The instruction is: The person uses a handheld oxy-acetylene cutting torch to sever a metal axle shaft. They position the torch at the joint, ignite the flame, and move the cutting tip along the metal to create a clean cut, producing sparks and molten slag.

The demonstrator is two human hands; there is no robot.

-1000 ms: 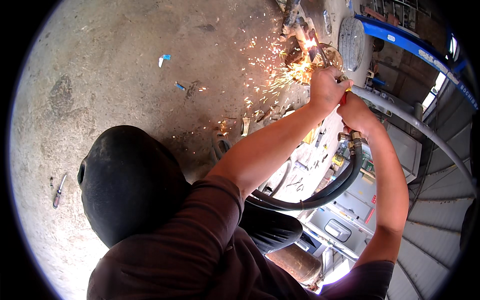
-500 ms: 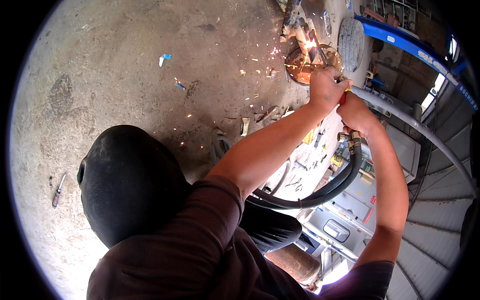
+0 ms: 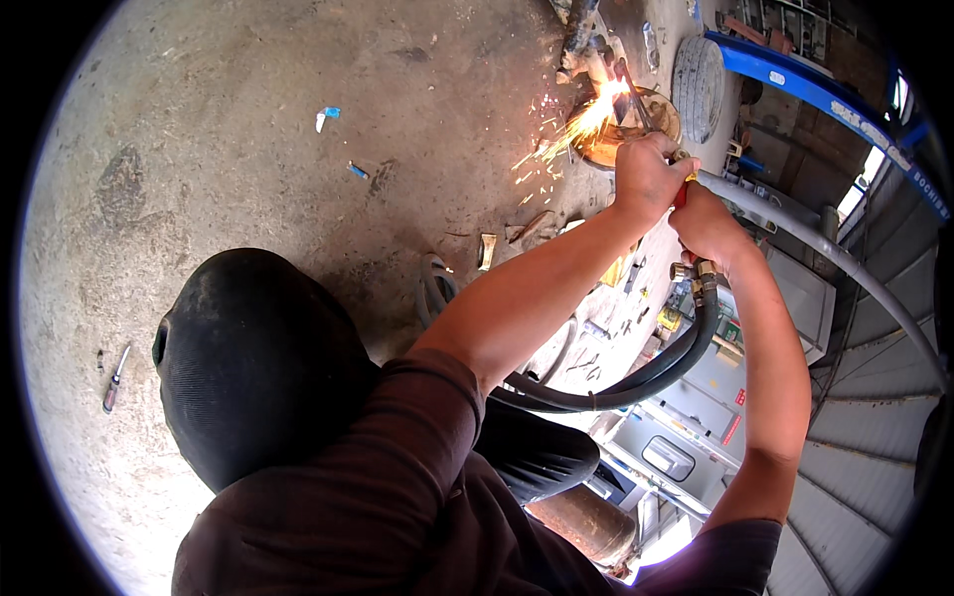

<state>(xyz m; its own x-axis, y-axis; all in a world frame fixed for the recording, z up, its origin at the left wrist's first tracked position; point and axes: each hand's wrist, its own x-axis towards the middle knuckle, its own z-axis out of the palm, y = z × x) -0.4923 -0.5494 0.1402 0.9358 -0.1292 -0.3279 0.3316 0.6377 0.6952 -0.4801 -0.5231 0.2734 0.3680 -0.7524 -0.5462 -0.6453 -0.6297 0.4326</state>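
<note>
My left hand point(image 3: 646, 177) is closed around the front of a cutting torch point(image 3: 640, 111), and its thumb meets my other hand. Just behind it, my right hand point(image 3: 711, 230) grips the torch's red handle. Brass fittings point(image 3: 702, 278) at the torch's rear join two black hoses point(image 3: 686, 360), which curve back beneath my left forearm. The torch's thin tubes point away from me to a glowing spot on a rusty metal part point(image 3: 578, 42). Bright orange sparks point(image 3: 586, 127) spray left from there, over a round, rusty metal plate point(image 3: 664, 101) on the floor.
A grey wheel point(image 3: 699, 89) and a blue metal beam point(image 3: 795, 77) stand right of the sparks. A thick grey hose point(image 3: 830, 248) arcs past my right arm. A screwdriver point(image 3: 114, 382) lies at far left. A large black rounded shape point(image 3: 258, 368) fills the lower left.
The sparks have grown from scattered specks into a dense, bright stream toward the lower left. Both hands and the torch stay nearly in place.
</note>
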